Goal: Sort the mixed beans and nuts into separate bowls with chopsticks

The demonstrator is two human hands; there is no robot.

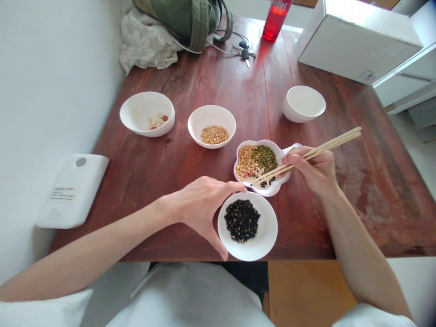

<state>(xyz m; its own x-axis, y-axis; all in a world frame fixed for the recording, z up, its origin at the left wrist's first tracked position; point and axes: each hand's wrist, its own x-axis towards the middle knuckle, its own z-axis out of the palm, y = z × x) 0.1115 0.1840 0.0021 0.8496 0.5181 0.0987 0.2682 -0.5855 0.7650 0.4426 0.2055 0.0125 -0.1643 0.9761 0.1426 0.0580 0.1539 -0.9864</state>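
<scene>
My left hand (207,206) is wrapped round the left side of a white bowl (269,231), which tilts and holds black beans (242,220). In my right hand (313,170) is a pair of wooden chopsticks (332,141), their tips down in a flower-shaped dish (235,167) with a short handle. Soybeans (248,160) fill the dish's left part and green mung beans (265,157) its upper right. A few black beans and pale bits lie near the chopstick tips. The bowl's far rim meets or overlaps the dish's near edge; whether they touch I cannot tell.
Behind stand a bowl with soybeans (211,113), a bowl with a few nuts (132,111) and another white bowl (304,103). A bag (177,20), keys (245,53), a red bottle (275,22) and a white box (357,43) line the far side. A white device (73,190) lies left.
</scene>
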